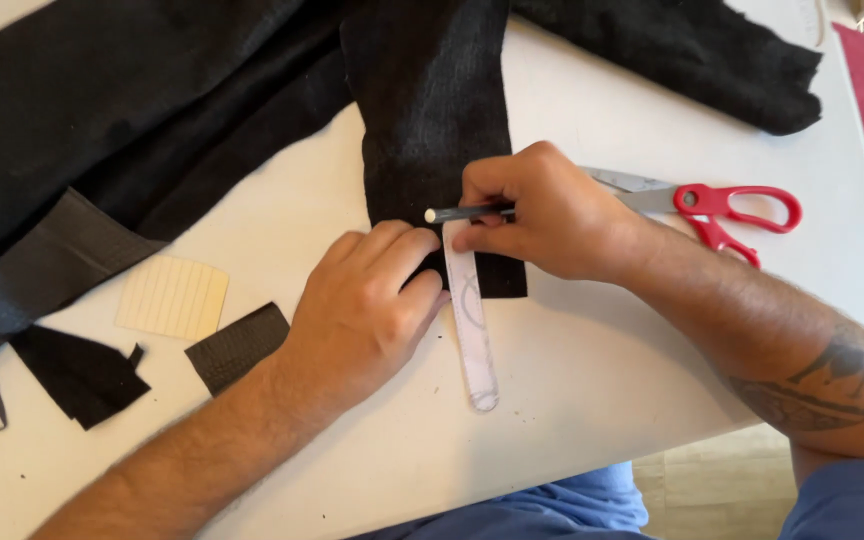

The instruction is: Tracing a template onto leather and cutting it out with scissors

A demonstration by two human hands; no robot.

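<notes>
A pencil is held against a clear ruler that is pressed onto a strip of black fabric.

A grey pencil (467,213) is pinched between the thumb and fingers of the right hand (542,215), its pale tip laid sideways at the upper end of a transparent ruler (474,340). The ruler is pinned flat by the left hand (367,310), whose fingers are curled down onto the ruler's left edge and onto the black fabric strip (432,120) beneath it. The strip's lower edge is crossed by the ruler, which runs down onto the bare white table (592,380). Red-handled scissors (722,210) are seen just behind the right wrist. To the left of the left forearm, a small dark fabric patch (237,345), a cream lined card (172,297) and black offcuts (77,375) are laid out.
</notes>
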